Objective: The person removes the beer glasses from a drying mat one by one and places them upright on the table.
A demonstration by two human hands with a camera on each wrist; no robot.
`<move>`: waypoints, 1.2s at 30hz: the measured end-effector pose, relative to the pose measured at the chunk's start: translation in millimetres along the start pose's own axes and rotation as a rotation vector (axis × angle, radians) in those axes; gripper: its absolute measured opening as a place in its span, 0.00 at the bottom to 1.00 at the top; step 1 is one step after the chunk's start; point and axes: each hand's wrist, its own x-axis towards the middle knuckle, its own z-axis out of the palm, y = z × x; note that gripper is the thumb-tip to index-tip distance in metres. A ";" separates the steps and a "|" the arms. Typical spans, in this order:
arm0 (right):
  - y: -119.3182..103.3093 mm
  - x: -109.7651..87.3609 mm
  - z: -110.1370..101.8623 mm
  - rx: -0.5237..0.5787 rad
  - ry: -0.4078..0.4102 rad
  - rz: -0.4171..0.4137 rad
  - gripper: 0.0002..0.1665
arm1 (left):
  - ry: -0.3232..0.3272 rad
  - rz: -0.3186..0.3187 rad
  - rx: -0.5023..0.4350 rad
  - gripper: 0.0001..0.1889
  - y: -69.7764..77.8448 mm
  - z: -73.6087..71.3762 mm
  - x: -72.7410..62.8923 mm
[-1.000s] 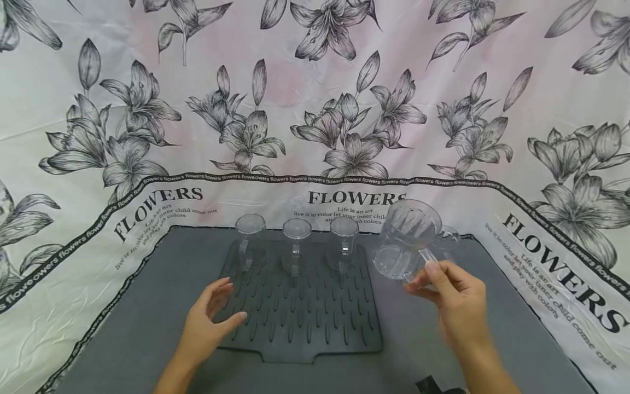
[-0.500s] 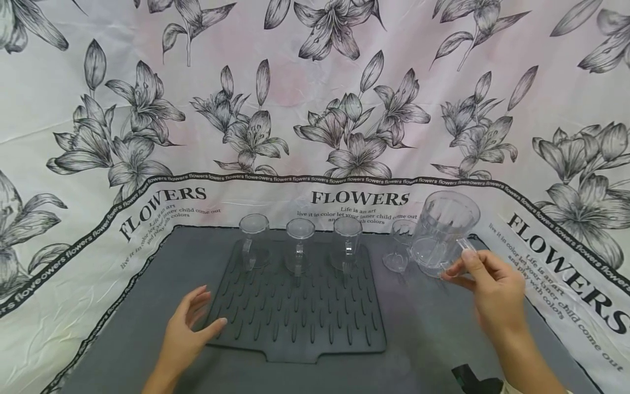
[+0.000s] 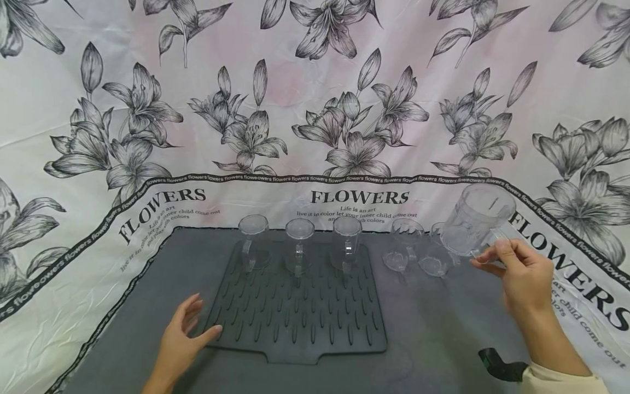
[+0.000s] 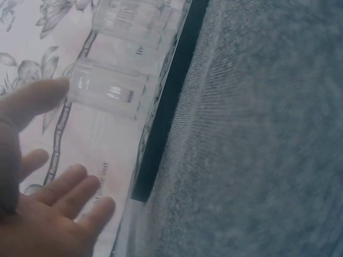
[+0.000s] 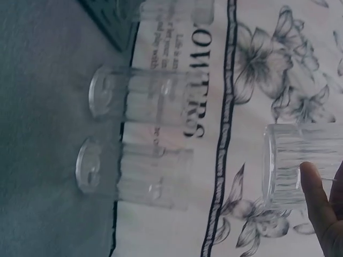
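Note:
My right hand [image 3: 526,276] pinches the handle of a clear mug [image 3: 474,224], raised above the table at the right and tilted. In the right wrist view the thumb lies along this ribbed, see-through mug [image 5: 284,171]. Two more clear mugs, a left one [image 3: 400,249] and a right one [image 3: 434,260], stand on the table beyond it. My left hand [image 3: 179,334] hovers by the mat's left front corner with fingers spread and relaxed, nothing in it. The left wrist view shows that hand [image 4: 59,214] with mugs in the background.
Three clear mugs, one left [image 3: 253,254], one middle [image 3: 299,254] and one right [image 3: 346,249], stand in a row at the back of a dark ridged mat [image 3: 300,323]. The grey table [image 3: 428,339] ends at a flower-printed cloth [image 3: 285,137] behind and at the sides.
My right hand has carried the mug to the right and slightly up, uncovering the two mugs behind it. My left hand has drawn back left and a little down.

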 end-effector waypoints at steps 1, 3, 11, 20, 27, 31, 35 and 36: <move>1.3 2.4 -3.4 0.017 0.007 0.000 0.16 | -0.010 -0.010 0.003 0.46 -1.5 -0.2 0.9; 4.3 7.0 -10.3 0.056 0.019 0.013 0.16 | -0.030 -0.031 0.011 0.48 -4.6 -0.6 2.3; 12.4 19.8 -34.0 0.104 0.057 0.059 0.15 | -0.119 -0.138 0.120 0.57 -11.5 0.5 4.2; 27.2 32.3 -56.4 0.081 0.095 0.126 0.15 | -0.219 -0.136 0.313 0.60 -15.6 6.8 4.1; 47.9 40.9 -71.1 0.027 0.112 0.179 0.15 | -0.218 -0.145 0.357 0.60 -15.1 9.7 5.8; 56.7 42.9 -80.0 0.042 0.133 0.212 0.16 | -0.216 -0.165 0.364 0.60 -15.6 10.3 6.2; 61.0 44.8 -88.3 0.016 0.165 0.236 0.17 | -0.211 -0.157 0.365 0.60 -14.5 10.5 5.9; 62.2 45.3 -90.1 0.006 0.166 0.243 0.18 | -0.209 -0.153 0.367 0.60 -14.0 10.2 5.7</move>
